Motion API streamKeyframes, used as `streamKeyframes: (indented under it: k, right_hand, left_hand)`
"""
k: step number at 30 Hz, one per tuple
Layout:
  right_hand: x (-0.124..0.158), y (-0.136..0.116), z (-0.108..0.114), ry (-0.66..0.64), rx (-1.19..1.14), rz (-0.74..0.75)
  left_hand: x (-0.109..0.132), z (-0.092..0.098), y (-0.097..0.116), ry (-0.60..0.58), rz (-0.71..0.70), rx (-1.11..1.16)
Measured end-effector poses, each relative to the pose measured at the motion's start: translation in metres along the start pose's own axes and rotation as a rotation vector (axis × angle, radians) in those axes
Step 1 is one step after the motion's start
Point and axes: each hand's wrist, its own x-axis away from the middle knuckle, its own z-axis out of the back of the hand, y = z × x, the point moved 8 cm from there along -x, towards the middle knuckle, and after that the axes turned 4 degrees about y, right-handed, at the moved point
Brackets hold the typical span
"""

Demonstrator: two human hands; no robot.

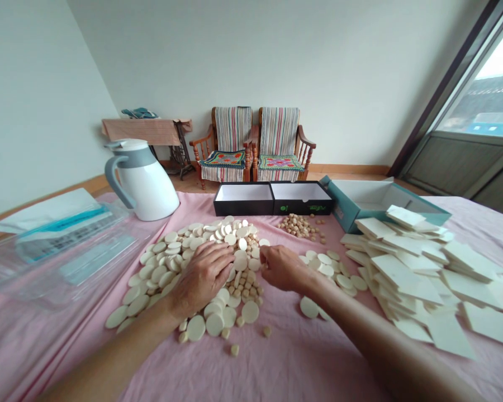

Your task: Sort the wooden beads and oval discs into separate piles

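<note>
A wide heap of cream round discs (167,262) lies on the pink tablecloth (276,363), mixed with small tan pegs (245,290). My left hand (203,276) rests palm down on the heap, fingers curled over the discs. My right hand (280,267) is beside it at the heap's right edge, fingers pinched together on something small I cannot make out. A smaller group of discs (331,273) lies just right of my right hand.
A pile of cream square tiles (423,268) fills the right side. Behind stand a black two-part box (272,200), a teal box (360,201) and a little heap of pegs (299,225). A white jug (145,178) and clear plastic tray (58,251) sit left.
</note>
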Motion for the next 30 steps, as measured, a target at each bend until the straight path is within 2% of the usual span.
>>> streamKeyframes:
  k: [2,5,8,10,11,14,16,17,22,25,28,30]
  right_hand:
    - [-0.003,0.021,0.012,0.036,0.097,-0.077]
    - [-0.006,0.06,0.038,0.168,0.216,-0.268]
    - [-0.005,0.074,0.055,0.309,0.244,-0.326]
    - [-0.007,0.061,0.052,0.291,0.159,-0.199]
    - [-0.008,0.048,0.045,0.233,0.087,-0.099]
    - [0.0,0.003,0.018,-0.059,-0.159,0.199]
    - [0.01,-0.017,0.004,-0.208,-0.237,0.28]
    - [0.014,-0.023,0.0,-0.238,-0.236,0.285]
    - [0.02,-0.037,-0.004,-0.152,-0.133,0.281]
    - [0.021,-0.041,-0.007,-0.142,-0.096,0.27]
    - [0.019,-0.036,-0.005,-0.134,-0.047,0.258]
    - [0.015,-0.023,0.0,-0.115,0.003,0.224]
  left_hand:
    - [0.0,-0.001,-0.001,-0.016,0.006,0.006]
    - [0.001,-0.001,-0.001,-0.025,0.012,0.012]
    - [0.001,0.0,0.0,-0.014,0.009,0.02]
    - [0.001,0.0,0.0,-0.018,0.012,0.021]
    - [0.001,-0.001,-0.001,-0.022,0.014,0.019]
    - [0.001,-0.002,-0.001,-0.026,0.017,0.013]
    - [0.001,-0.002,-0.001,-0.023,0.013,0.012]
    - [0.001,-0.002,-0.001,-0.024,0.013,0.012]
    - [0.003,-0.003,-0.003,-0.026,0.018,0.017]
    - [0.004,-0.005,-0.004,-0.033,0.015,0.015]
    - [0.004,-0.005,-0.004,-0.028,0.014,0.011]
    - [0.003,-0.004,-0.003,-0.017,0.013,0.012]
